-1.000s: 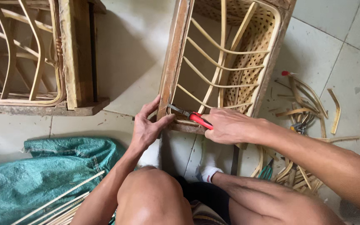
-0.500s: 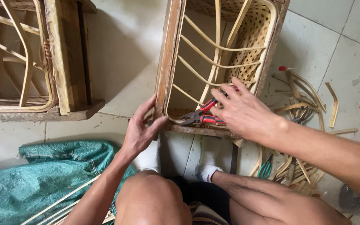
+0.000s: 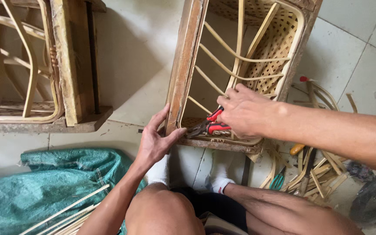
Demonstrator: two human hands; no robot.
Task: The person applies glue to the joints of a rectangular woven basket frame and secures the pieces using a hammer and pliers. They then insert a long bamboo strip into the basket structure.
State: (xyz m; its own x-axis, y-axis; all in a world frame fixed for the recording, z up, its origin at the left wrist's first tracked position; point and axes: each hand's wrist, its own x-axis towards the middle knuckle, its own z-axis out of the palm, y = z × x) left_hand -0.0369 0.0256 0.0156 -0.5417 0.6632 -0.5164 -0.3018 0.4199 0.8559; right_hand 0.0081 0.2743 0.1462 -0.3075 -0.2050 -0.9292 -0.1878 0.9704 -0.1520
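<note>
- Both hands work at the lower centre of the frame: the left hand (image 3: 156,140) wraps its fingers around the corner of the wooden frame (image 3: 183,74).
- Its firm hold seems important, so the frame does not shift.
- Closed fingers of the right hand (image 3: 245,112) grip the red-handled pliers (image 3: 208,126), whose tip should stay close to the rattan rim (image 3: 240,141).
</note>
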